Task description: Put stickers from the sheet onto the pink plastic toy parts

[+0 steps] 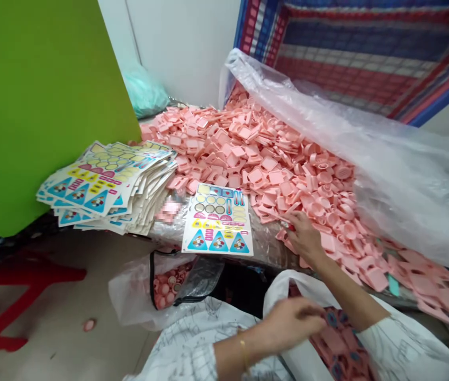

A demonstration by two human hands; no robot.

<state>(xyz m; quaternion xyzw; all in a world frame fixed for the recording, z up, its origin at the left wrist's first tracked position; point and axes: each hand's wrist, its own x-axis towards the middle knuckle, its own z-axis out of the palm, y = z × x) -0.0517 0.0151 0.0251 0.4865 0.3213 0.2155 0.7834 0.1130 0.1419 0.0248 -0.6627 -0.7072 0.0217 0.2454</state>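
Note:
My right hand [304, 239] is at the front edge of a heap of pink plastic pieces [248, 153], its fingertips closed on one flat pink piece [269, 212]. Lower down, my left hand [294, 324] hangs above a white bag on my lap [284, 286]. Its fingers are curled together and slightly blurred, and what they hold, if anything, is hidden. Inside that bag lie pink pieces [333, 341], some with blue-grey parts. A sticker sheet [218, 219] with yellow, pink and blue shapes lies flat left of my right hand.
Stacked sticker sheets [101, 185] stand beside a green panel [42, 106]. Clear plastic sheeting [347, 137] drapes over the heap's right side. Below the edge sits an open bag of round pink pieces [167, 288]. A red stool [26, 286] and one dropped pink piece [89, 325] are on the floor.

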